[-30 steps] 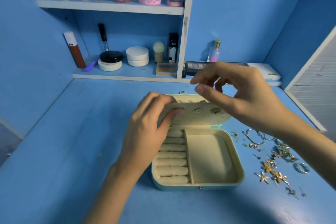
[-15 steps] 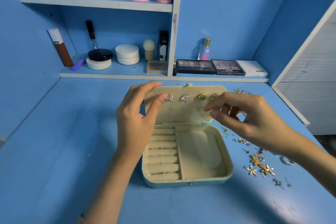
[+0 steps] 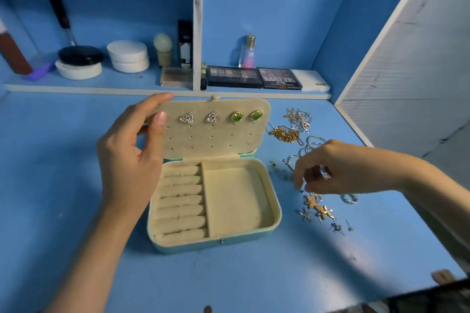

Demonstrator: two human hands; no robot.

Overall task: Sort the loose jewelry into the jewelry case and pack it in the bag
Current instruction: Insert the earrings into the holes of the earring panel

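Cream lining shows in the open jewelry case [image 3: 213,242] on the blue desk [image 3: 63,173]. The left hand [image 3: 129,160] pinches the left edge of the lid [image 3: 216,142], thumb on its face, holding it upright; four earrings [image 3: 212,117] sit pinned along its top row. Right of the case, the right hand [image 3: 338,168] hangs over the loose jewelry [image 3: 319,209], fingers curled down together; whether they hold a piece I cannot tell. Best to lift one stud alone, post foremost, and brace the lid for the push. Bare desk lies in front of the case; a wall [image 3: 407,84] hems the pile further right.
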